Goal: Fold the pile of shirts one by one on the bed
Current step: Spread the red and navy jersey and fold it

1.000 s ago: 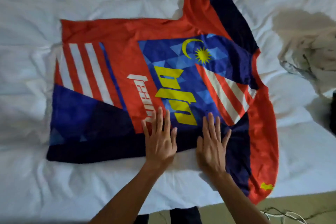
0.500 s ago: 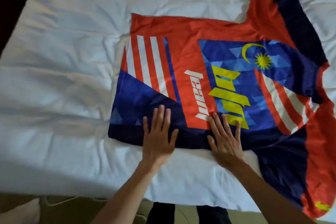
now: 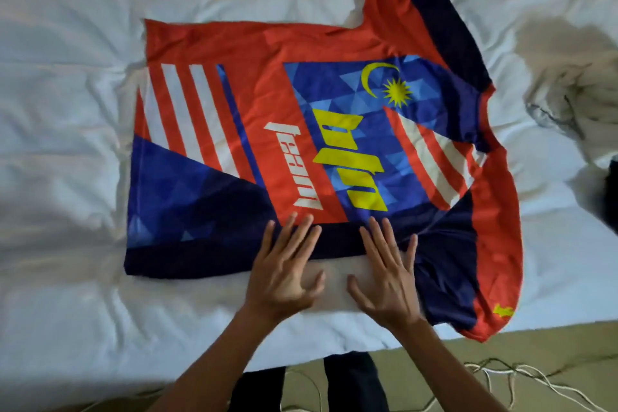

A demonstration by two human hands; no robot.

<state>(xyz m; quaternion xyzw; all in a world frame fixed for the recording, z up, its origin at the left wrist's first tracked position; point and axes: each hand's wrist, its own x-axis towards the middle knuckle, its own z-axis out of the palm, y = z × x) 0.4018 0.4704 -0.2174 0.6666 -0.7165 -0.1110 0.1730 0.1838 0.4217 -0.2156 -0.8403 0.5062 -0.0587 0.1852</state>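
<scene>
A red, blue and navy jersey [image 3: 267,84] with white stripes, yellow lettering and a crescent-and-star lies spread flat on the white bed [image 3: 67,144], collar to the right. My left hand [image 3: 284,274] lies flat with straight fingers, its fingertips on the jersey's near navy edge. My right hand [image 3: 388,281] lies flat beside it, fingers spread, fingertips on the same edge near the lower sleeve. Neither hand grips the cloth.
A crumpled pale garment [image 3: 575,100] lies on the bed at the right, with a dark item [image 3: 612,191] at the right border. The bed's near edge runs below my wrists; white cables [image 3: 501,378] lie on the floor.
Both hands have slid back toward me along the jersey's near edge, so that only the fingertips rest on it. The view has swung back to the right.
</scene>
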